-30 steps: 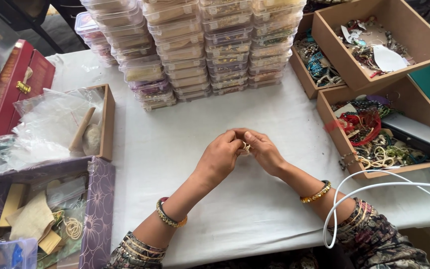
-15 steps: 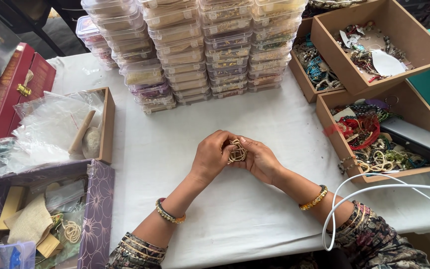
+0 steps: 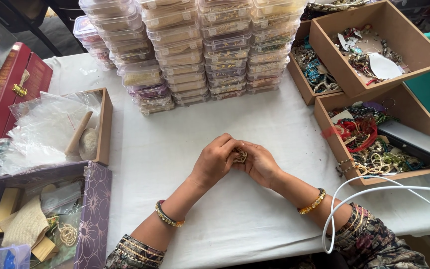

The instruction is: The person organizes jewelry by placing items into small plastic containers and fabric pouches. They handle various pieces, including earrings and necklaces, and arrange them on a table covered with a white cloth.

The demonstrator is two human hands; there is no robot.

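Hands meet over the middle of the white tabletop (image 3: pixel 255 219), nearer its front edge than its back. Left hand (image 3: pixel 216 163) and right hand (image 3: pixel 261 164) are curled toward each other, fingers closed around a small gold-coloured ornament (image 3: pixel 240 156), which sits between the fingertips and is largely hidden by them. Its exact form cannot be determined. Handling appears to be under way, not finished: the ornament remains in the grip of both hands and has not been set down or placed in any container.

Stacked clear plastic boxes (image 3: pixel 195 50) stand along the back edge. Open cardboard boxes of mixed jewellery (image 3: pixel 374 134) occupy the right side. A wooden tray holding plastic bags (image 3: pixel 55 127) lies at the left edge, well apart from the hands.
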